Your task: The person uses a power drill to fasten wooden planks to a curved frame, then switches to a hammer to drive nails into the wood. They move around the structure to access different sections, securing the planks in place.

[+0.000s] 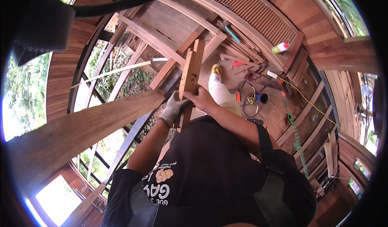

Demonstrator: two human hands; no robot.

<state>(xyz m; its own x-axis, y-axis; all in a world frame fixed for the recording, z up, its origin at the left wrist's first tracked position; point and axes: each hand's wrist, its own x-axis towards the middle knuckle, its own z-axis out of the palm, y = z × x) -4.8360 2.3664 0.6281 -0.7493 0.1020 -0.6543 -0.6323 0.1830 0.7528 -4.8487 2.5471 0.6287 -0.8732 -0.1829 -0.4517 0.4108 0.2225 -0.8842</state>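
Note:
In front of my body stands a short wooden beam (193, 71), with a notched upper end and a few dark holes in its face. My left hand (173, 107), in a pale glove, is closed round the beam's left side near its lower part. My bare right hand (202, 99) grips the same part from the right, its thumb lying across the face. The two hands nearly touch. Below them the lower end of the wood is partly hidden by my hands and dark shirt. Just beyond the beam lies a frame of wooden planks (151, 41).
A thick round post (89, 130) slants in from the left. Open gaps between joists show ground and plants below. To the right are a blue-and-black container (262, 97), a green coiled hose (296, 136), a yellow cord (310, 101), a bottle (280, 48) and a teal-handled tool (232, 33).

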